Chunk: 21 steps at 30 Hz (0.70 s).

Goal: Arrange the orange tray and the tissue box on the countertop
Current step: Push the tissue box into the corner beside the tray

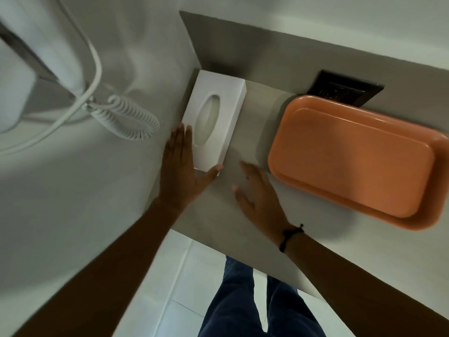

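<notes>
The left hand (181, 171) is lying spread against the tissue box (213, 120), whose length is running twelve-to-six. The right hand (257, 190) is hovering open; the orange tray (352, 161) is sitting at its three o'clock.

A white wall-mounted hairdryer (36, 69) with a coiled cord (128, 117) hangs at the left; a dark socket plate (345, 90) sits on the back wall.

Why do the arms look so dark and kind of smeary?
In the head view, dim light leaves both arms shadowed; the right hand is smeared at the fingertips, the left hand less so. The tissue box and orange tray stay fairly crisp, and the wide lens bends the countertop edges.
</notes>
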{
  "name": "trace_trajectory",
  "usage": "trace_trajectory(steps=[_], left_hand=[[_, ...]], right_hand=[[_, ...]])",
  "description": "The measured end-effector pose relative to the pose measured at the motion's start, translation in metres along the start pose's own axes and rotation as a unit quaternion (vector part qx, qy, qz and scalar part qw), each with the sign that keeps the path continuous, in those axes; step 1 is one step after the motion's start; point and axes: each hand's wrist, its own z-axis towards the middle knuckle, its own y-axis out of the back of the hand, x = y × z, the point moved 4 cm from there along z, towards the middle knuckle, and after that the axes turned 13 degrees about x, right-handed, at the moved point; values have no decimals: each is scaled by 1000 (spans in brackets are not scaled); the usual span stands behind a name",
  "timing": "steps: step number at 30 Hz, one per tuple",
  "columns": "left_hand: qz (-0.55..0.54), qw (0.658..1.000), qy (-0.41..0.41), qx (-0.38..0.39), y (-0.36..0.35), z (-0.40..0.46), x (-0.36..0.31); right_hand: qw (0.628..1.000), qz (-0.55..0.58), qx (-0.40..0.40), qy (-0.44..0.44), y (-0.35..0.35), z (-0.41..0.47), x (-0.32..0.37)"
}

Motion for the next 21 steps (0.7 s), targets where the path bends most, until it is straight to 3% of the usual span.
trace_trajectory(steps=[4, 9, 21], left_hand=[[-51, 998, 45, -17, -19, -33, -13], [-55, 996, 33, -55, -30, -34, -21], [-93, 995, 44, -6, -18, 0, -4]], right_hand=[[957, 205, -145, -142, 17, 82, 32], [938, 255, -80, -220, 23, 116, 32], [934, 263, -97, -220, 27, 150, 43]])
